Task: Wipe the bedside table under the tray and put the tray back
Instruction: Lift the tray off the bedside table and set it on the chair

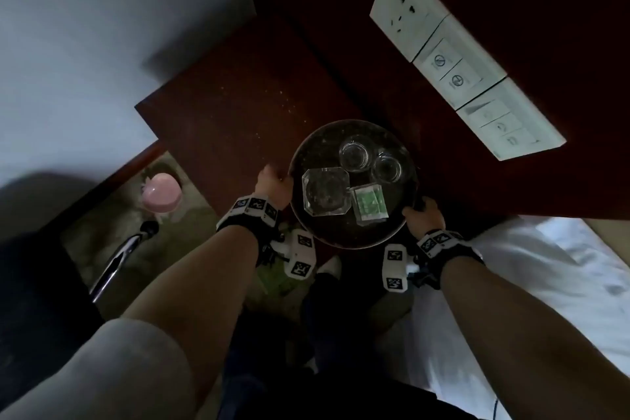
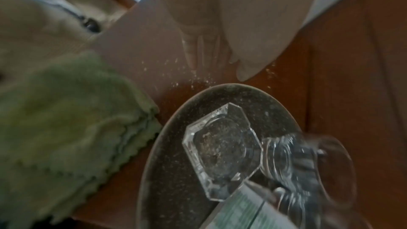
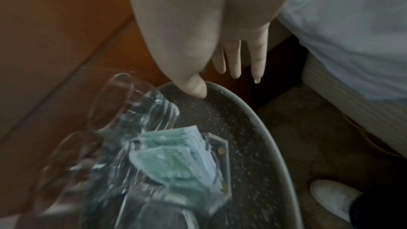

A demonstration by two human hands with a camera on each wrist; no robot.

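A round dark speckled tray [image 1: 313, 147] sits at the front right of the dark red bedside table [image 1: 238, 106] and overhangs its front edge. On it are two glasses [image 1: 354, 154], a glass ashtray [image 1: 325, 191] and a clear box of green packets [image 1: 370, 204]. My left hand [image 1: 272, 184] is at the tray's left rim [image 2: 167, 117], fingers [image 2: 191, 53] straight over the crumbed wood, thumb just off the rim. My right hand [image 1: 422, 211] holds the right rim [image 3: 242, 104], thumb [image 3: 196, 86] on top, fingers [image 3: 234, 62] reaching down outside it.
A folded green cloth [image 2: 66, 111] lies at the table's front edge by my left wrist. White switch and socket plates [image 1: 453, 54] line the headboard behind. The bed [image 1: 545, 266] is at the right; a pink bin [image 1: 160, 193] and a chair leg [image 1: 119, 259] stand on the floor at the left.
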